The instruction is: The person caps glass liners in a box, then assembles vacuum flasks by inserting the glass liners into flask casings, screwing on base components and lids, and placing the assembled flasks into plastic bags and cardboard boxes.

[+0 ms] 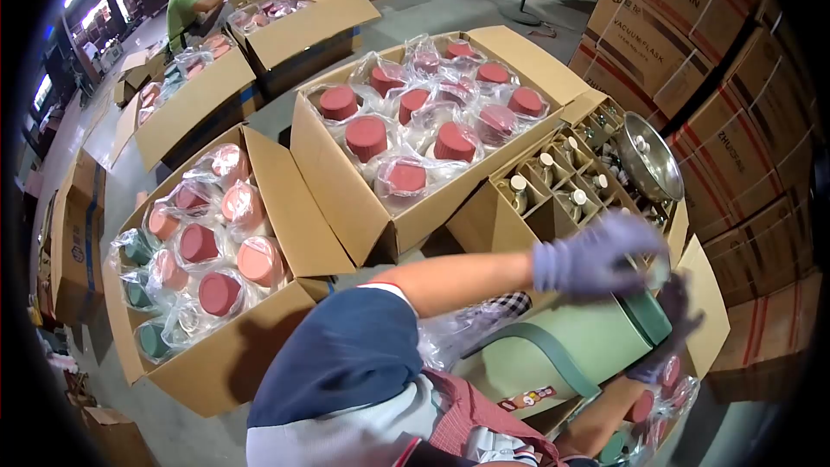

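A large light green flask (pixel 562 342) with a dark green top (pixel 644 318) and a green strap lies tilted across the person's lap. My left hand (pixel 598 255), in a purple glove, reaches over from the left just above the flask's top; its fingers are curled and blurred around a small pale thing that is too smeared to identify. My right hand (pixel 676 329), in a darker-looking glove, wraps round the far side of the flask at its top end. Clear plastic wrap (pixel 454 337) lies beside the flask body.
Open cartons hold bagged flasks with red (pixel 367 138), pink and green lids. A divided carton holds silvery bottles (pixel 577 201), with a metal bowl (pixel 650 156) on it. Stacked cartons (pixel 653 30) stand at right. Another person (pixel 183 10) is at the far left.
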Action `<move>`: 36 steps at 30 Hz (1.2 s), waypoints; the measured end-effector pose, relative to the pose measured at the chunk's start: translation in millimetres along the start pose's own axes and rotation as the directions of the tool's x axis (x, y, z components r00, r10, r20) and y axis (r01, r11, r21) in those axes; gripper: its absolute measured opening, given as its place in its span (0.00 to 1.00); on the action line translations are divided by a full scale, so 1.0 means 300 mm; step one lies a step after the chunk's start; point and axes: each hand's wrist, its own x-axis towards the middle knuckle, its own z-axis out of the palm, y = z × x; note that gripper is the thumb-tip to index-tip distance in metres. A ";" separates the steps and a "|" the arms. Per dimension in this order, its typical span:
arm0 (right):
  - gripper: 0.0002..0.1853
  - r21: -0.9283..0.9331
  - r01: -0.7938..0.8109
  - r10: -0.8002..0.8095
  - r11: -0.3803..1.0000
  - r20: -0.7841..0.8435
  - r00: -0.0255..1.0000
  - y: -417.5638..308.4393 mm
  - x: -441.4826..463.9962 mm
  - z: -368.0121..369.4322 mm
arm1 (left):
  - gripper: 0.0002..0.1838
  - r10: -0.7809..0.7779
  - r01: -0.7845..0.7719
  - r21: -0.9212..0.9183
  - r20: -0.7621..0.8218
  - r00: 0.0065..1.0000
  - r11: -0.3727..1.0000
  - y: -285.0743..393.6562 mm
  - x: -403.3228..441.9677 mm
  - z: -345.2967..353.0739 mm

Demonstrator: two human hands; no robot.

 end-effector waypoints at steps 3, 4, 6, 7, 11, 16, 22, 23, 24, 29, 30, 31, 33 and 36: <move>0.38 -0.228 0.214 -0.131 0.950 0.330 0.935 -0.008 0.005 -0.077 | 0.18 -0.311 0.423 -0.385 0.321 0.894 0.820 -0.223 -0.123 0.119; 0.43 -0.251 0.196 -0.078 0.948 0.412 0.908 -0.043 -0.002 -0.097 | 0.16 -0.441 0.597 -0.154 0.535 0.721 0.788 -0.260 -0.120 0.043; 0.47 -0.327 0.187 -0.149 0.926 0.138 0.979 -0.017 0.016 -0.039 | 0.16 -0.299 0.304 0.037 0.329 0.896 0.952 -0.222 -0.094 0.050; 0.49 -0.360 0.166 -0.179 0.918 -0.004 0.984 -0.009 0.023 0.001 | 0.16 -0.168 0.173 -0.089 0.064 0.984 0.981 -0.111 -0.064 0.082; 0.37 -0.382 0.409 -0.081 0.829 0.641 0.763 -0.050 0.018 -0.104 | 0.16 -0.596 0.844 -0.342 0.600 0.534 0.412 -0.223 -0.096 0.086; 0.22 -0.745 0.441 -0.330 0.501 0.306 0.893 0.028 0.030 -0.066 | 0.17 -0.089 0.088 -0.042 -0.031 0.996 0.995 -0.081 -0.062 0.078; 0.38 0.051 -0.111 0.089 0.992 0.323 0.942 0.071 0.092 -0.150 | 0.19 -0.003 0.008 -0.054 0.096 0.995 0.999 -0.026 -0.001 0.010; 0.44 -0.156 -0.050 0.102 0.986 0.347 0.932 0.060 0.109 -0.187 | 0.20 0.070 -0.017 -0.202 0.261 0.963 0.979 0.026 0.050 0.003; 0.50 -0.353 0.026 0.115 0.935 0.370 0.922 0.050 0.126 -0.226 | 0.20 -0.250 0.209 0.138 0.553 0.795 0.968 -0.067 0.007 0.028; 0.56 -0.269 0.136 -0.120 0.954 0.077 0.990 -0.030 0.089 0.006 | 0.24 -0.378 0.420 -0.104 0.283 0.882 0.902 -0.065 -0.004 -0.014; 0.58 -0.194 -0.145 0.160 0.970 0.059 0.985 -0.020 0.083 -0.012 | 0.24 -0.171 0.212 -0.072 0.374 0.911 0.975 0.011 0.046 0.006; 0.59 -0.105 -0.422 0.430 0.900 0.068 0.900 -0.018 0.071 -0.024 | 0.25 0.031 -0.005 -0.057 0.463 0.886 0.998 0.044 0.068 0.024; 0.62 -0.486 0.137 0.047 0.863 0.348 0.936 -0.099 0.015 -0.001 | 0.25 -0.395 0.604 -0.255 0.559 0.729 0.755 -0.122 -0.004 0.026; 0.59 -0.209 0.076 0.012 0.975 0.393 0.919 -0.096 0.040 -0.012 | 0.28 -0.352 0.392 -0.022 0.397 0.848 0.920 -0.207 -0.060 0.004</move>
